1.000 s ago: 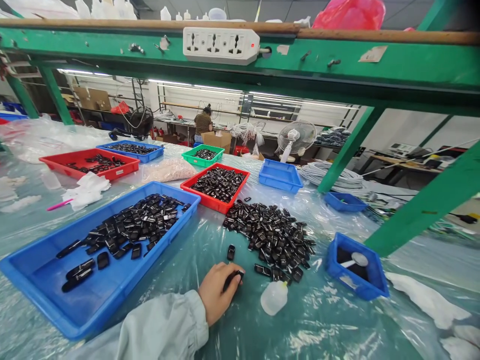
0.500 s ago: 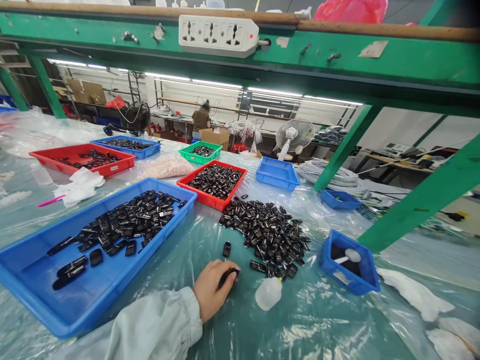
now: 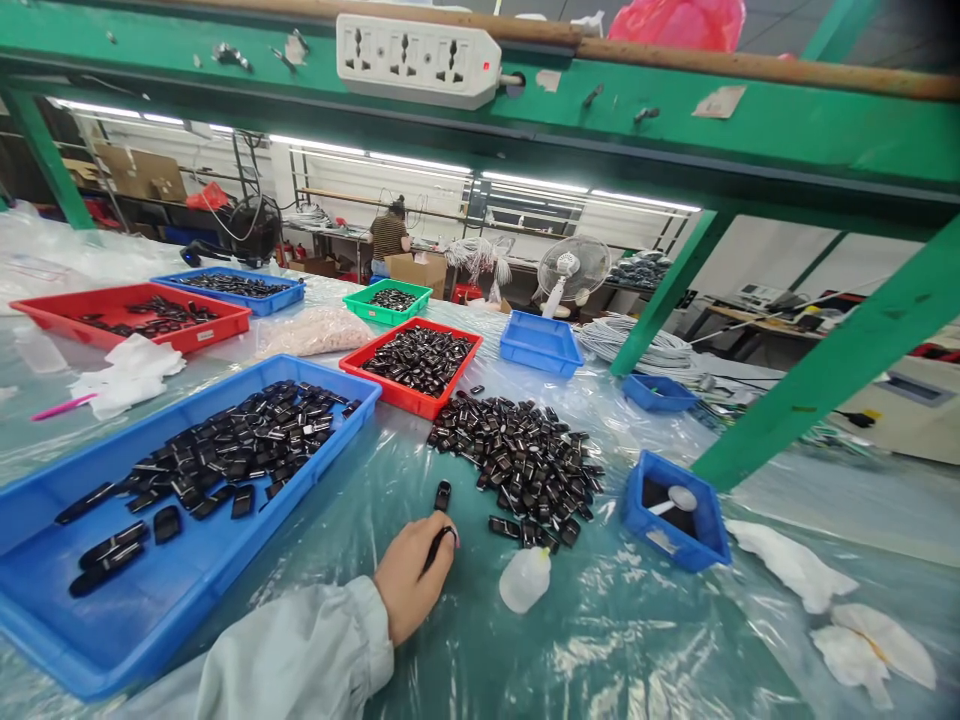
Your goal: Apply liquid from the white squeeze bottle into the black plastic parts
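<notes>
My left hand [image 3: 414, 572], in a pale sleeve, is closed on a small black part [image 3: 438, 548] over the plastic-covered table. Another black part [image 3: 443, 495] lies just beyond its fingertips. To the right of the hand stands a small translucent bottle [image 3: 525, 580]. A large heap of black parts [image 3: 525, 460] is behind the bottle. The big blue tray [image 3: 202, 590] on the left holds many similar parts. My right hand is out of view.
A red tray [image 3: 471, 352] of black parts stands behind the heap. At the right, a small blue bin [image 3: 679, 548] holds dark material and a white scoop. A green post [image 3: 810, 400] slants down beside it. Farther back, a person [image 3: 388, 235] is near shelves.
The view has shifted slightly. My left hand, still around its black part, has moved closer to the loose part beyond it.
</notes>
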Demonstrator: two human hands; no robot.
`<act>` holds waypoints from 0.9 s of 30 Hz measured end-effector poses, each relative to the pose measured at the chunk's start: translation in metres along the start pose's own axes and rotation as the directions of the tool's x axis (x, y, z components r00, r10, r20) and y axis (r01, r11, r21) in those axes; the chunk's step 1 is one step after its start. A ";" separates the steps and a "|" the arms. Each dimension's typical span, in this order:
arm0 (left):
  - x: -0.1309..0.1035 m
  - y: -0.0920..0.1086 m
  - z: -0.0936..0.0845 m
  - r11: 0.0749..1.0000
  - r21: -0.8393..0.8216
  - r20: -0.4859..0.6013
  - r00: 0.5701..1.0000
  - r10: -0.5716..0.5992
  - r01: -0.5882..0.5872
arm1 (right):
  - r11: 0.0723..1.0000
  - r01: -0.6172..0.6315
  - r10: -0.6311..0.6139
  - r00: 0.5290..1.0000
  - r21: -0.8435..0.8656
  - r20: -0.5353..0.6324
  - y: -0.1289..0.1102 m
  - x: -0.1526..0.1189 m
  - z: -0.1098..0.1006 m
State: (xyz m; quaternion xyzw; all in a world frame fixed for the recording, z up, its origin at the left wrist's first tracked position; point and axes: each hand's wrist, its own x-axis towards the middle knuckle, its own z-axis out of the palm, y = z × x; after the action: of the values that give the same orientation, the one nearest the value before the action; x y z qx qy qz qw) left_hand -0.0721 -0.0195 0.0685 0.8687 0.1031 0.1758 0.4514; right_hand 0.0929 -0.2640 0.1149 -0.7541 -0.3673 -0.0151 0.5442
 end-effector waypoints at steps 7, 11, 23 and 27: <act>0.000 0.004 0.002 0.999 -0.012 0.011 0.999 -0.048 0.048 | 0.984 -0.174 0.173 0.985 0.041 0.020 -0.019 -0.044 0.078; -0.001 0.002 0.002 0.992 -0.040 0.034 0.993 -0.116 0.117 | 0.964 -0.266 0.251 0.931 0.024 0.265 -0.011 -0.038 0.100; -0.024 0.015 -0.008 0.994 -0.082 0.046 0.996 -0.073 0.077 | 0.900 -0.411 0.351 0.882 0.148 0.315 -0.008 -0.045 0.088; -0.024 0.016 -0.012 0.978 -0.198 0.067 0.997 -0.046 0.059 | 0.862 -0.459 0.415 0.883 0.213 0.220 -0.020 -0.051 0.091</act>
State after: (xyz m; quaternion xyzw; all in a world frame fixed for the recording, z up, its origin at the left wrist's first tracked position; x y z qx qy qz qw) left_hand -0.0984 -0.0278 0.0822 0.8210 0.0937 0.1462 0.5439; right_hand 0.0102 -0.2129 0.0725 -0.7387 -0.2290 0.2202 0.5945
